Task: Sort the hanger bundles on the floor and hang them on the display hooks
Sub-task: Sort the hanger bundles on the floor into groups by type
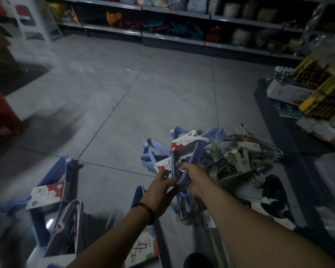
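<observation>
Your blue hanger bundle (182, 145) stands up from both hands, just above the tiled floor (124, 84). Your right hand (194, 177) grips its lower end, and your left hand (161, 188) curls its fingers on it beside. White hanger bundles (238, 163) lie heaped just behind. Another blue bundle (52, 184) sits lower left.

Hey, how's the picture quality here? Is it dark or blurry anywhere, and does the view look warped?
Head view: dim overall, with a faint glare patch on the floor tiles. Head view, left edge: motion blur smears the red object. Head view, top: the shelves look soft and slanted, likely wide-angle distortion. Head view, centre: the left hand, right hand and blue hanger bundle are sharpest.
</observation>
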Demonstrator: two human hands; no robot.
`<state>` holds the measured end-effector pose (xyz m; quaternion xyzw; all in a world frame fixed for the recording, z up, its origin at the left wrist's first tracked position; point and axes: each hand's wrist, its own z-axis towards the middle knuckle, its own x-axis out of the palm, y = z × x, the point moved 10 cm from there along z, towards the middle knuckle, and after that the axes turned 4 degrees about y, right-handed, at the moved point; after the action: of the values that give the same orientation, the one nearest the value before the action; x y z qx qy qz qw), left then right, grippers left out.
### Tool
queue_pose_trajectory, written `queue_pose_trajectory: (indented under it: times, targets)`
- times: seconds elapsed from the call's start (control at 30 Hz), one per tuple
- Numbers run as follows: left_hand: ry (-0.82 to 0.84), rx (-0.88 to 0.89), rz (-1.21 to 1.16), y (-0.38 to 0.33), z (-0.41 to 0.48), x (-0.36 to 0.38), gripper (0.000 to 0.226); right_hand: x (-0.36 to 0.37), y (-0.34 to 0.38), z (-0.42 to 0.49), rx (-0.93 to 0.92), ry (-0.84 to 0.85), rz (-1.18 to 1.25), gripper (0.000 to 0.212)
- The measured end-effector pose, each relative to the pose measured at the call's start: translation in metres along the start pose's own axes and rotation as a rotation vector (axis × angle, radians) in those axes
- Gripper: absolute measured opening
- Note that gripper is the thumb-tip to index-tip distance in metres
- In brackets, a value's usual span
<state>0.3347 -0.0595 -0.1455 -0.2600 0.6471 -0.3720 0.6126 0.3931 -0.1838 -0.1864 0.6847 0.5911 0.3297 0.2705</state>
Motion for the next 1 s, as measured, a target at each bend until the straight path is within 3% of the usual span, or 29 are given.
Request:
queue_pose_trajectory:
  times: [0.1,0.2,0.37,0.5,0.63,0.73,0.8,0.9,0.93,1.0]
  targets:
    - [0.065,-0.188,-0.234,0.019,-0.001,-0.019,0.052,0.005,0.027,-0.013,-0.191,-0.068,-0.166,0.052]
    - [-0.073,-0.387,-0.582,0.037,-0.008,-0.063,0.07,0.019,0.049,-0.028,-0.367,-0.046,-0.479,0.046]
    - [-0.272,-0.401,-0.891,0.046,-0.017,-0.129,0.107,0.085,0.066,-0.073,-0.64,0.001,-0.781,0.038]
    - [-0.379,-0.324,-1.008,0.042,-0.023,-0.168,0.102,0.141,0.047,-0.113,-0.801,-0.009,-0.977,0.045]
    - [-0.611,-0.221,-1.122,0.04,-0.041,-0.206,0.073,0.182,0.022,-0.136,-0.933,-0.025,-1.271,0.052]
    - [-0.733,-0.317,-1.245,0.062,-0.062,-0.215,0.078,0.206,0.008,-0.15,-1.06,0.078,-1.477,0.057]
    - [-0.786,-0.445,-1.262,0.082,-0.079,-0.218,0.079,0.215,0.004,-0.161,-1.156,0.201,-1.486,0.06]
    - [-0.788,-0.503,-1.299,0.103,-0.095,-0.224,0.053,0.211,0.011,-0.162,-1.07,0.242,-1.212,0.065]
    - [-0.776,-0.495,-1.325,0.107,-0.099,-0.226,0.045,0.206,0.01,-0.149,-0.938,0.223,-1.109,0.066]
    - [-0.753,-0.458,-1.383,0.112,-0.106,-0.232,0.039,0.197,-0.014,-0.115,-0.477,0.273,-0.898,0.076]
